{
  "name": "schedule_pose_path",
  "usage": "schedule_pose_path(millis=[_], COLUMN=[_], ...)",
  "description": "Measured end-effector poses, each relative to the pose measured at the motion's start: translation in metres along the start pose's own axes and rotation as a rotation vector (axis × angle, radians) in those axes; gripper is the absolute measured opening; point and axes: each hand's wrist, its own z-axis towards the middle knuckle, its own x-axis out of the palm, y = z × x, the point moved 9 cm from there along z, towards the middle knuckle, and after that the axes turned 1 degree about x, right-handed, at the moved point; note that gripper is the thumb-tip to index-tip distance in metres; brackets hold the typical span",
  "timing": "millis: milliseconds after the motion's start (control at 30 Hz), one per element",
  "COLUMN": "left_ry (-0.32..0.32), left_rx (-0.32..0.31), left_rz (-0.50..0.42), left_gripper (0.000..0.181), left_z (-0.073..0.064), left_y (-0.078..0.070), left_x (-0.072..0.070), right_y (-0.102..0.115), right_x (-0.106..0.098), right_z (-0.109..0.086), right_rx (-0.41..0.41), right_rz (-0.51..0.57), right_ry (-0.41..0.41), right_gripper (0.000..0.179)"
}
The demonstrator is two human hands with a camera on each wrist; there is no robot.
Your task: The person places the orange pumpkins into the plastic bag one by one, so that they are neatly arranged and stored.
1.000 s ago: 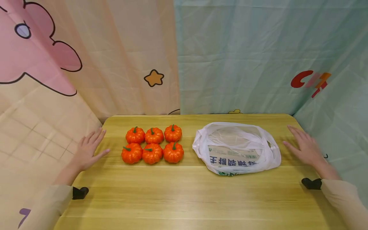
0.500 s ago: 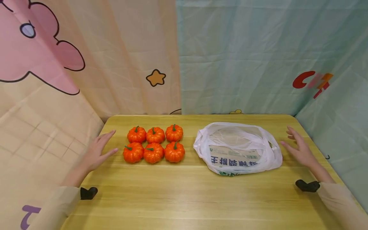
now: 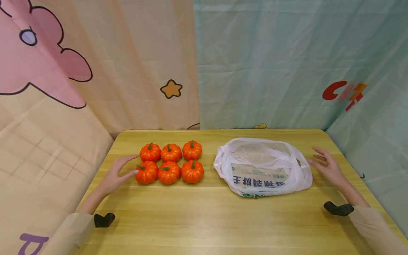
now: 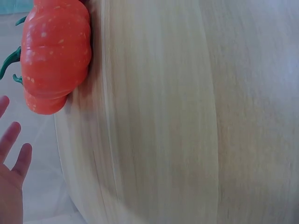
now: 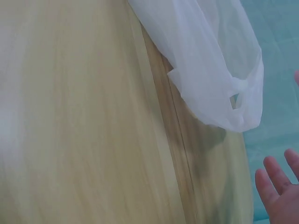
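Note:
Several small orange pumpkins with green stems stand in two rows on the left half of the table [image 3: 204,219]. My left hand [image 3: 114,176] is at their left side, thumb tip right at the front-left pumpkin [image 3: 147,173], fingers parted and holding nothing. In the left wrist view, the fingers of that hand [image 4: 10,186] show just short of a pumpkin [image 4: 56,51]. A white plastic bag [image 3: 299,179] with printed characters lies spread on the right half, its mouth facing up. Close beside its right end is my right hand [image 3: 329,170], fingers loosely bent and holding nothing.
A cream and green curtain [image 3: 274,71] with cartoon prints hangs behind the table and along both sides. Black straps with dark wrist devices [image 3: 104,220] sit at both sleeves.
My left hand has moved right, up to the pumpkins. My right hand has moved left a little, toward the bag. Pumpkins and bag stay in place.

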Motion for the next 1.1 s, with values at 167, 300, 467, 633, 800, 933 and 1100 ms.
schedule_pose_path(millis=[167,300,467,633,800,933,1100], left_ry=[0.002,0.006,0.038,0.033,0.041,0.051,0.059], left_rx=[-0.027,-0.038,-0.053,-0.065,-0.079,-0.098,-0.123], left_rz=[-0.003,-0.021,-0.032,-0.048,-0.063,-0.064,-0.068], left_gripper=[0.056,0.056,0.058,0.059,0.063,0.066,0.069], left_z=[0.0,0.0,-0.004,-0.007,-0.006,-0.005,-0.003], left_y=[0.002,0.006,0.01,0.012,0.014,0.015,0.018], left_x=[0.005,0.01,0.02,0.025,0.028,0.031,0.035], right_y=[-0.001,0.001,-0.001,-0.005,-0.006,-0.006,-0.007], right_x=[0.005,0.01,0.016,0.022,0.027,0.033,0.036], right_z=[0.002,0.003,0.004,0.004,0.005,0.007,0.01], right_rx=[0.003,-0.005,0.026,0.051,0.084,0.097,0.093], right_rz=[0.067,0.103,0.11,0.109,0.041,-0.047,-0.072], right_ry=[0.01,0.026,0.068,0.117,0.149,0.168,0.173], right_gripper=[0.046,0.04,0.043,0.047,0.052,0.056,0.057])
